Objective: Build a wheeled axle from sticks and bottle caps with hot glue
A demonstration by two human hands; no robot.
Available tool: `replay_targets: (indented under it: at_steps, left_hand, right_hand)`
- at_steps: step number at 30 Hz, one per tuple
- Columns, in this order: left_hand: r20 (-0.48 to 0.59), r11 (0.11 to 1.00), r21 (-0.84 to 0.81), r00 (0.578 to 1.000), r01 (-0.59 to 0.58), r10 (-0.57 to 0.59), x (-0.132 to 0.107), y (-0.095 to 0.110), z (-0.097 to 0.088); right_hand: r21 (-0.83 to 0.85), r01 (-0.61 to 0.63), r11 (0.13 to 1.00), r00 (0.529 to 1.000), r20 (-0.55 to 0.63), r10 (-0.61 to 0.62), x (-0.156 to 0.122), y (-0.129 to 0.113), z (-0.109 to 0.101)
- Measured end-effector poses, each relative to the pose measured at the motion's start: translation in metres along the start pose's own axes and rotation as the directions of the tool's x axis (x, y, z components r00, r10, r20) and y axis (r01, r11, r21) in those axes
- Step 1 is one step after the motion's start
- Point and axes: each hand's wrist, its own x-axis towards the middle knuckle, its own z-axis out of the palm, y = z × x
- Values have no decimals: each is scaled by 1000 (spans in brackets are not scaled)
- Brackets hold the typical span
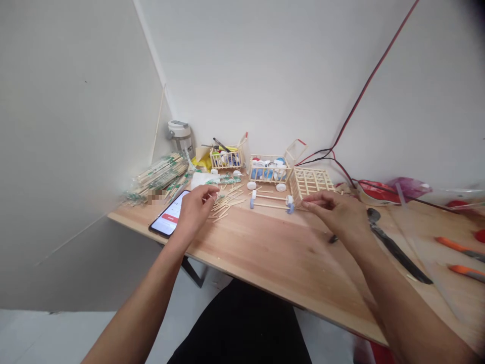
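Observation:
My left hand (197,207) is above the table between a lit phone (170,217) and a scatter of short wooden sticks (227,202). Its fingers are bent, thumb and forefinger a little apart, with nothing seen between them. With fingers pinched together, my right hand (335,210) is at the lower front edge of a small stick basket (310,181), a lattice of pale sticks; the fingertips partly hide that edge. Just left of it lie stick axles (271,206) with white and blue bottle-cap wheels. Behind stands a small stick cart (265,174) filled with bottle caps.
Another stick cart (227,159) holds pens and tools. Bagged wooden sticks (159,174) and a white-and-grey jug (180,136) are at the left. Black-handled cutters (401,255), orange-handled tools (460,247) and a red packet (377,192) lie right. Red and black cables (356,106) run down the wall.

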Motion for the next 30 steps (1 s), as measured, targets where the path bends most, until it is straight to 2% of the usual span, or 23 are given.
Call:
replay_targets:
  at_steps: [3,7,12,17,19,21,24,25,27,30]
  left_hand:
    - [20,996,77,999,-36,35,-15,-7,1]
    - [131,984,125,985,-130,113,-23,-8,11]
    - [197,964,203,971,-172,132,-19,7,24]
    - [187,951,213,964,-225,186,-12,11,26]
    - [155,954,190,967,-231,203,-7,5,17]
    - [94,958,207,979,-197,181,2,-6,0]
    - [-36,945,326,999,-19,33,24,-29,-36]
    - [-43,925,376,998,52,-39,32,-38,-47]
    - [-55,901,418,994,113,-99,48,-56,-66]
    - [-18,874,463,988,147,-156,67,-79,-77]
  right_hand:
    - [16,-15,1000,998,-56,16,0,-2,-2]
    - [-10,-2,1000,994,-105,1,1,0,-1]
    - [-30,31,999,987,-160,-35,3,6,-1]
    - [-36,39,999,980,-193,-45,4,11,-2]
    - [-51,47,998,981,-184,-56,4,12,-3]
    - [-92,70,993,981,-176,-86,4,13,-3]
    - [-148,85,985,986,-128,-104,3,15,-1]
    - [-158,81,984,990,-105,-98,3,15,0]
    - [-173,75,982,993,-78,-90,3,17,2]
    - [-185,77,980,992,-88,-94,4,20,4]
